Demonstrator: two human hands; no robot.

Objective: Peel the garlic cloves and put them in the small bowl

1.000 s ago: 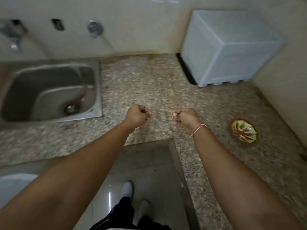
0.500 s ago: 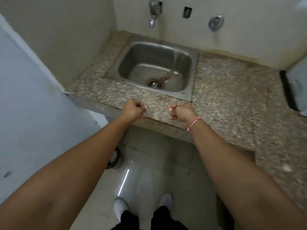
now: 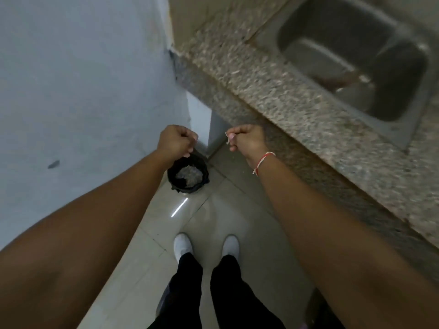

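Above the bin (image 3: 188, 173), both fists curled: right hand (image 3: 247, 143) pinching pale papery garlic skin (image 3: 228, 137); left hand's (image 3: 177, 141) contents hidden.

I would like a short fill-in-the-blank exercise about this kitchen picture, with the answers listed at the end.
1. Both hands, the left hand and the right hand, are closed into ____.
2. The small black bin stands on the ____, below the left hand.
3. The red and white string is tied around the ____ wrist.
4. The metal sink is set into the speckled stone ____.

Missing words: fists; floor; right; counter
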